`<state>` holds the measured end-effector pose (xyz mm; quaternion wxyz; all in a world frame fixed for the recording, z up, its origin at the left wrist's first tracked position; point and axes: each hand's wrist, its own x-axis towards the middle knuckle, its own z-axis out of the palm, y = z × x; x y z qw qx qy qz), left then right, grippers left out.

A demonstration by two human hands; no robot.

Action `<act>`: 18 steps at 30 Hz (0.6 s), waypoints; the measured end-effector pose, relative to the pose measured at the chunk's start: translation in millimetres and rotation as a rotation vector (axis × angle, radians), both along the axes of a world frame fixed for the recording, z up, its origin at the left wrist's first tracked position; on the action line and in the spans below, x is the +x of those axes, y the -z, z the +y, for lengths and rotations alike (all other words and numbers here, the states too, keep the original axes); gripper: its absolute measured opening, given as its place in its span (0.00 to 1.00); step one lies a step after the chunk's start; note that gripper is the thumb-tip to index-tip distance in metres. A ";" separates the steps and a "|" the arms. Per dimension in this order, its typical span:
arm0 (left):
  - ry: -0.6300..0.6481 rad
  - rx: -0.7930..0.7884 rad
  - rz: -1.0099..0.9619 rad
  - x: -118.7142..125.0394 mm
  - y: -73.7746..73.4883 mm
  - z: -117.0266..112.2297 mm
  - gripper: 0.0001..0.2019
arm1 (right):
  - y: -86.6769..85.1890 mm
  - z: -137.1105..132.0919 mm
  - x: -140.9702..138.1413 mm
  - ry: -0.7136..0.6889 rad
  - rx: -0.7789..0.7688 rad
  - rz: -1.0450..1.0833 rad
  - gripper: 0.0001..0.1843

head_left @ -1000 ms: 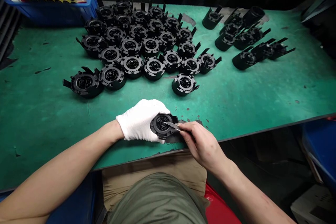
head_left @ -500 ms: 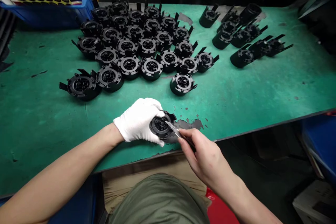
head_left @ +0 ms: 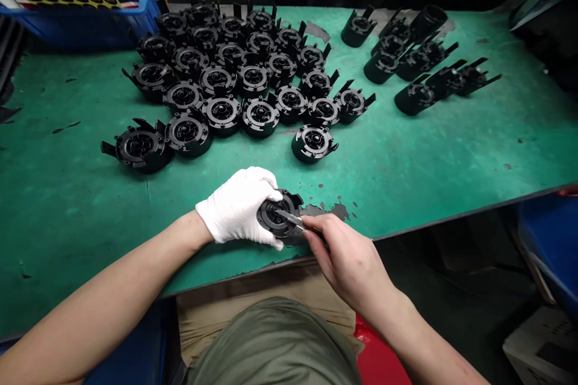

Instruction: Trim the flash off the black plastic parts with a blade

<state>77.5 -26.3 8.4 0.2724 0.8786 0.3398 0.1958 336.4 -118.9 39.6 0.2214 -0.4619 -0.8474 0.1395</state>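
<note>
My left hand (head_left: 246, 204), in a white glove, is wrapped round a round black plastic housing (head_left: 271, 224) near the front edge of the green table. The housing's ribbed, ringed face is turned up, and a tab sticks out at its upper right. Bare and closed, my right hand (head_left: 347, 252) grips a utility knife (head_left: 295, 219). The blade lies over the middle of the housing's face; whether its tip touches the plastic I cannot tell. Just beyond, a single similar housing (head_left: 315, 144) stands on the table.
Many more black housings (head_left: 221, 111) stand close together behind my hands. A smaller group of taller black parts (head_left: 415, 99) is at the back right. In the far left corner sits a blue bin (head_left: 90, 27) with packed items. The green tabletop (head_left: 451, 162) has worn dark patches.
The knife has swung to a flatter angle, its blade now further left over the housing's centre. My right hand has shifted slightly left; my left hand keeps its hold.
</note>
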 end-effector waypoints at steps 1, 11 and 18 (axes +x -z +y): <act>-0.006 0.006 -0.001 -0.2 0.5 -0.1 0.36 | -0.2 1.9 0.5 -0.004 0.006 -0.005 0.08; -0.022 -0.007 0.007 -2.0 6.4 -2.8 0.36 | -4.7 5.5 1.0 -0.021 0.053 -0.122 0.07; -0.016 0.005 -0.029 -1.8 7.1 -1.3 0.36 | -7.8 15.6 6.1 -0.091 0.101 -0.167 0.08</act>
